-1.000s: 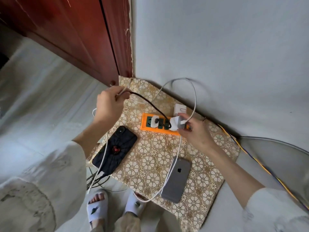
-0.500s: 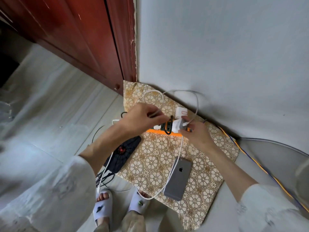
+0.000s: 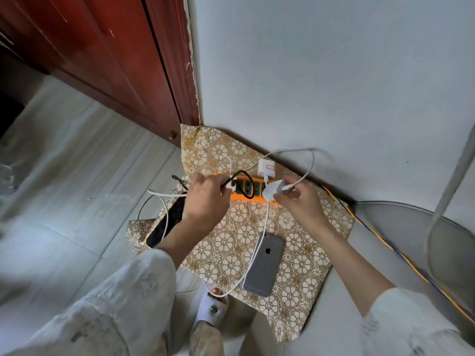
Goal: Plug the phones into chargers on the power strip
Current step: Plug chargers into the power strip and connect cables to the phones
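An orange power strip [image 3: 254, 198] with dark sockets lies on a gold flower-patterned mat [image 3: 231, 253] against the wall. My left hand [image 3: 205, 199] grips a small plug with a black cable [image 3: 244, 176] at the strip's left end. My right hand [image 3: 298, 201] pinches a white charger [image 3: 273, 191] by the strip's right end, its white cable looping back. A second white charger [image 3: 266, 168] sits behind the strip. A grey phone [image 3: 264, 268] lies face down on the mat with a white cable attached. A black phone [image 3: 169, 222] lies partly hidden under my left arm.
A red-brown wooden door [image 3: 102, 60] stands at the left, a pale wall [image 3: 334, 86] behind the mat. A yellow and blue cable [image 3: 380, 242] runs off to the right. My feet in white sandals [image 3: 210, 304] stand at the mat's near edge.
My left hand came from the mat's left side to the strip's left end, carrying the black cable's plug. My right hand stayed on the white charger and lifted it slightly.
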